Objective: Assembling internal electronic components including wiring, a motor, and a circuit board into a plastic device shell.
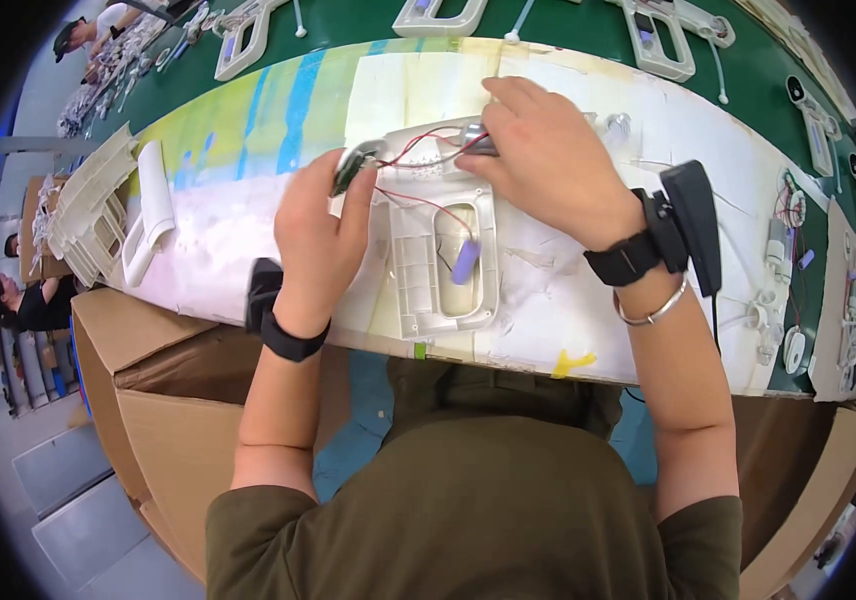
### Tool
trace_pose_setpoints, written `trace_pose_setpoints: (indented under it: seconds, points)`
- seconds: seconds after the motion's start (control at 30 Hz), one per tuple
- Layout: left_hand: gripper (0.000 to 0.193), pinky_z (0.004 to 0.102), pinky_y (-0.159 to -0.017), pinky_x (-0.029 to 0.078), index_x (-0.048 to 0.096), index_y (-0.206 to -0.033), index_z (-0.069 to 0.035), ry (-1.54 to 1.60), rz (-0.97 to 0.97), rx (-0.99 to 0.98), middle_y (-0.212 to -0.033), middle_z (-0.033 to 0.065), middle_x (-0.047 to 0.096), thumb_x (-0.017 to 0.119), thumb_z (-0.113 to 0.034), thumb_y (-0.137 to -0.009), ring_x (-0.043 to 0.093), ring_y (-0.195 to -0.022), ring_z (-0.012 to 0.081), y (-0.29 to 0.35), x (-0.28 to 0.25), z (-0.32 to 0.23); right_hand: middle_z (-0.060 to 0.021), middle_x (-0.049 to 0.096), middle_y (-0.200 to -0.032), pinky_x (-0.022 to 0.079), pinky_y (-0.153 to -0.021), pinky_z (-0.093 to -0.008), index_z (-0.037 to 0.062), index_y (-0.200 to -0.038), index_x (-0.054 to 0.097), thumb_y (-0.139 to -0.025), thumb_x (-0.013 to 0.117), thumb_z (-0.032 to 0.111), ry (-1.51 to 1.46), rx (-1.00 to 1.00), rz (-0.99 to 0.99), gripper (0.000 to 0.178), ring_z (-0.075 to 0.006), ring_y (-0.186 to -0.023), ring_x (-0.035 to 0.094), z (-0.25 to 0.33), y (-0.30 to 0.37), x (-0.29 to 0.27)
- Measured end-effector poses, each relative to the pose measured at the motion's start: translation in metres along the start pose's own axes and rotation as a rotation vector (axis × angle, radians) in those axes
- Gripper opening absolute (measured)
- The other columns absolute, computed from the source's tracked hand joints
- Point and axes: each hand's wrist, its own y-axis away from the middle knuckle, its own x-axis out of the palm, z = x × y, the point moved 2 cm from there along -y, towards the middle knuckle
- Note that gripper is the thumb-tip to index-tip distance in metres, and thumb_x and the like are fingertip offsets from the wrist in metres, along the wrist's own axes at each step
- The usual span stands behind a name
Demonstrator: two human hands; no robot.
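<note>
Between the thumb and fingers of my left hand [323, 225] is a small green circuit board [350, 172] with a grey rounded part at its edge. My right hand [553, 160] grips a silvery cylinder, perhaps a motor [475, 137], partly covered by the fingers. Red and dark wires [413, 150] run between the two. Beneath them lies a white plastic housing half [411, 290] with a looped handle, its ribbed inside facing up. Another red wire leads down to a purple cylindrical battery [465, 262], which rests over the handle opening.
White housing shells [98, 215] are stacked at the left table edge, beside a smooth white shell [154, 190]. Several part-assembled devices [658, 45] lie on the green surface behind. Loose parts [778, 250] sit at right. Cardboard boxes [178, 430] flank me below; other people are at far left.
</note>
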Motion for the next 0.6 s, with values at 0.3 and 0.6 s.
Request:
trace_pose_setpoints:
  seconds: [0.3, 0.6]
  points:
    - [0.030, 0.0358, -0.061, 0.048, 0.059, -0.108, -0.003, -0.292, -0.089, 0.151, -0.079, 0.0133, 0.063, 0.066, -0.010, -0.080, 0.061, -0.072, 0.0293, 0.000, 0.010, -0.012, -0.0067, 0.055, -0.080, 0.040, -0.075, -0.0345, 0.0058, -0.081, 0.060, -0.075, 0.070, 0.028, 0.003, 0.119, 0.113, 0.025, -0.0223, -0.081, 0.055, 0.013, 0.033, -0.008]
    - [0.023, 0.0350, -0.056, 0.049, 0.056, -0.101, -0.003, -0.117, 0.012, -0.060, -0.080, 0.0143, 0.064, 0.065, -0.011, -0.082, 0.062, -0.065, 0.0296, 0.005, 0.037, -0.030, -0.0062, 0.055, -0.080, 0.040, -0.077, -0.0343, 0.0059, -0.079, 0.059, -0.074, 0.070, 0.028, 0.029, 0.186, 0.031, 0.025, -0.0217, -0.081, 0.055, 0.008, 0.046, -0.015]
